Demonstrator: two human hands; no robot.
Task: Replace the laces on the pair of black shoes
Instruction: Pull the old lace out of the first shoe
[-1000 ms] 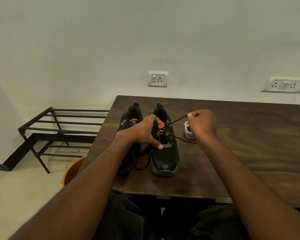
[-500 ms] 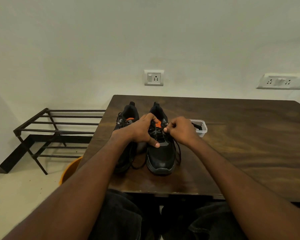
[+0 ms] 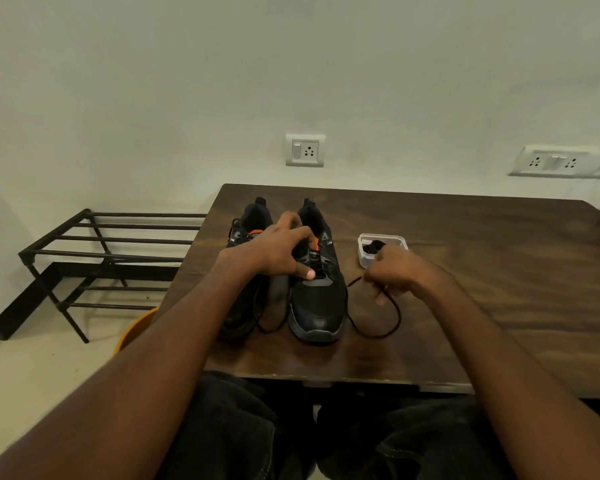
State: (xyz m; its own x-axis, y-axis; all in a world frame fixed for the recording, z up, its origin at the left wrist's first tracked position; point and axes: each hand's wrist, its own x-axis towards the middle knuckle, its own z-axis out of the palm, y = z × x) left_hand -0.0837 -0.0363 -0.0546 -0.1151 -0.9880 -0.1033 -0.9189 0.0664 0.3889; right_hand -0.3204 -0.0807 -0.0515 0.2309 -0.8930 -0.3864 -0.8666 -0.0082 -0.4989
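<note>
Dark wooden table (image 3: 465, 271) against wall (image 3: 291, 64)

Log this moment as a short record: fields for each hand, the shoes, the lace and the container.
left hand: grips the right shoe at the tongue, steadying it
right hand: pinches the black lace, pulled out to the shoe's right
left shoe: beside the right shoe, partly behind the left arm
lace: loops on the table
container: clear, something dark inside, behind the right hand
</note>
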